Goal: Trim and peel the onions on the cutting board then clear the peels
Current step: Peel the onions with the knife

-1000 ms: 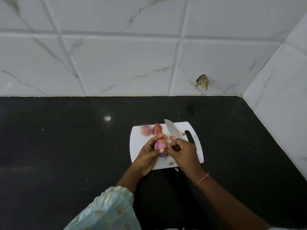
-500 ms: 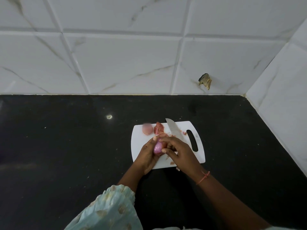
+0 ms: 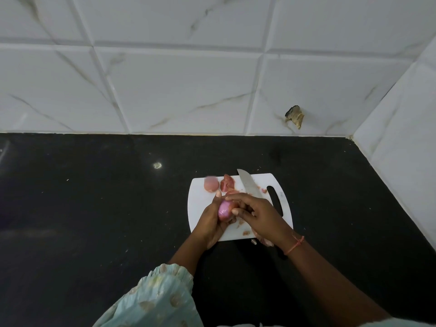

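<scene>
A white cutting board (image 3: 200,204) with a handle slot lies on the black counter. My left hand (image 3: 211,223) holds a small purple onion (image 3: 223,209) above the board. My right hand (image 3: 259,215) grips a knife, whose blade (image 3: 247,184) points toward the wall, while its fingertips touch the onion's right side. A peeled pale onion (image 3: 210,185) sits at the board's far left corner. Reddish peels (image 3: 227,182) lie beside it, and small scraps (image 3: 245,232) lie near the board's front edge.
The black counter (image 3: 94,208) spreads wide to the left and in front. White tiled walls (image 3: 188,79) close off the back and right side. A chipped spot (image 3: 295,115) marks the back wall. A peel scrap (image 3: 253,241) lies just off the board's front edge.
My right hand's fingers moved over the onion's top and right side, covering more of it. The onion turned in my left hand, and the knife blade stayed pointing at the wall.
</scene>
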`<action>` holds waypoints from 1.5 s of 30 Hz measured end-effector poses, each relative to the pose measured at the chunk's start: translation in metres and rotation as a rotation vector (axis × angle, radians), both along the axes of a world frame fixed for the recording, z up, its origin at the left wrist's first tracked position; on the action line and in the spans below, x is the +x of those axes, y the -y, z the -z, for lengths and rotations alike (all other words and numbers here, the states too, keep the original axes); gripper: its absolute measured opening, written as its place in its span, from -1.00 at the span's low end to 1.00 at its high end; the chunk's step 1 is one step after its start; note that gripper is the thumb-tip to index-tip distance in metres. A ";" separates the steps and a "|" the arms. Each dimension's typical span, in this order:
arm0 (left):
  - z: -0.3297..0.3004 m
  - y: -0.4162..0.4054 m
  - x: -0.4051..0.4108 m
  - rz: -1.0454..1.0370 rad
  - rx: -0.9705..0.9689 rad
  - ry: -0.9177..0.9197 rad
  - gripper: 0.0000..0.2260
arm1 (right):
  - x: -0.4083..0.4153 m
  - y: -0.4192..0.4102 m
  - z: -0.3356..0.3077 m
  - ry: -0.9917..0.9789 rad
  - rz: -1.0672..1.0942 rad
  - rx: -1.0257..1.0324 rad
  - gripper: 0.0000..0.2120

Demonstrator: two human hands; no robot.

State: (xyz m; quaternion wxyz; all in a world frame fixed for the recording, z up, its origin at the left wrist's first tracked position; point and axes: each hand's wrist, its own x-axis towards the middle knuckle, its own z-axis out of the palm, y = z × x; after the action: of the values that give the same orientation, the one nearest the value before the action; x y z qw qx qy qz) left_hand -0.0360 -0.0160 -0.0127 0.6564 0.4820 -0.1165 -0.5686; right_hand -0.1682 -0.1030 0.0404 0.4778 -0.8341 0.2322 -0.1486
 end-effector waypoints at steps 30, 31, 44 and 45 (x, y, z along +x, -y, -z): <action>0.005 0.002 0.004 0.005 -0.029 -0.114 -0.37 | -0.010 0.013 -0.003 -0.104 0.001 -0.144 -0.84; 0.004 0.001 0.004 0.004 -0.026 -0.128 -0.39 | -0.009 0.012 -0.001 -0.095 0.031 -0.124 -0.85; 0.008 -0.002 0.000 0.050 -0.053 0.002 -0.58 | 0.008 -0.031 0.002 0.016 0.357 0.181 -0.65; 0.007 -0.002 0.000 0.051 -0.052 0.005 -0.60 | 0.007 -0.031 0.005 0.014 0.354 0.125 -0.70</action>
State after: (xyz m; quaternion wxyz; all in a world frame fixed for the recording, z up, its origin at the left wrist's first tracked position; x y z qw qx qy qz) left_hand -0.0364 -0.0144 -0.0197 0.6536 0.4631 -0.1453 -0.5807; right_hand -0.1607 -0.0723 0.0353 0.4968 -0.7478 0.3809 -0.2214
